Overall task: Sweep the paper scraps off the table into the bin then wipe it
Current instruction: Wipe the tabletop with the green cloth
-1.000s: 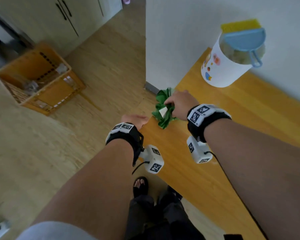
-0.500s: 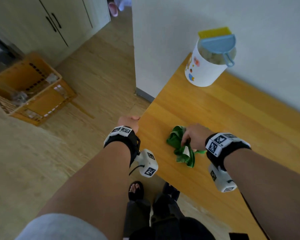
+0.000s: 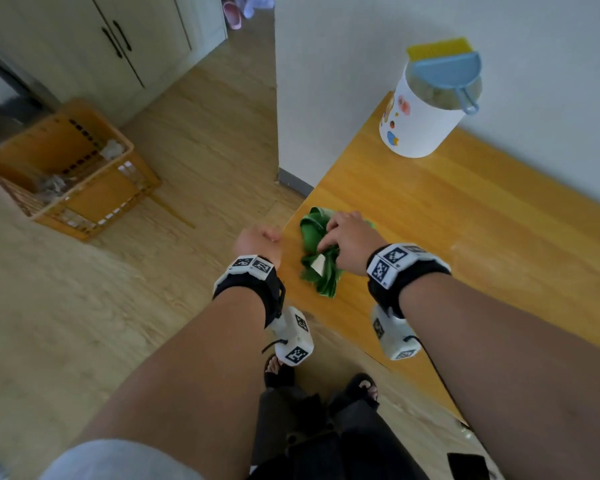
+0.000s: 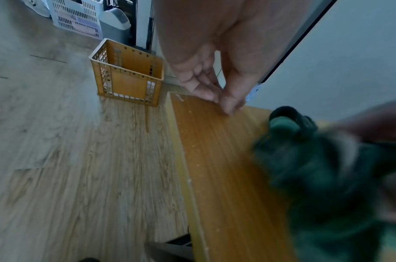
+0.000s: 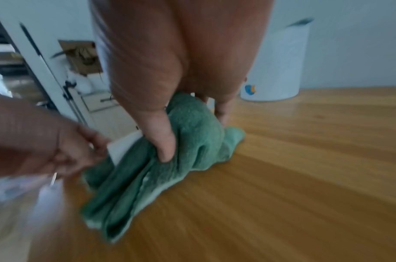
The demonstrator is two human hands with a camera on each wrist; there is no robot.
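Note:
A crumpled green cloth [image 3: 310,230] with a white label lies on the wooden table [image 3: 465,220] close to its left edge. My right hand [image 3: 347,237] is on top of the cloth and grips it, thumb and fingers dug into the folds [image 5: 192,141]. My left hand [image 3: 257,240] sits at the table's left edge; its bunched fingertips [image 4: 228,106] touch the wood and hold nothing I can see. A white bin [image 3: 420,126] with coloured stickers stands at the table's far corner by the wall, with a blue dustpan and a yellow brush on top. Tiny specks dot the table edge [image 4: 192,145].
An orange slatted crate [image 3: 66,174] sits on the wood floor to the left of the table. Cupboard doors [image 3: 118,36] stand beyond it. A white wall runs along the table's far side. My sandalled feet [image 3: 281,372] are below the near edge.
My right hand slid the cloth from the far left corner back toward me, then out again to the left edge. The left hand has stayed at the table's edge.

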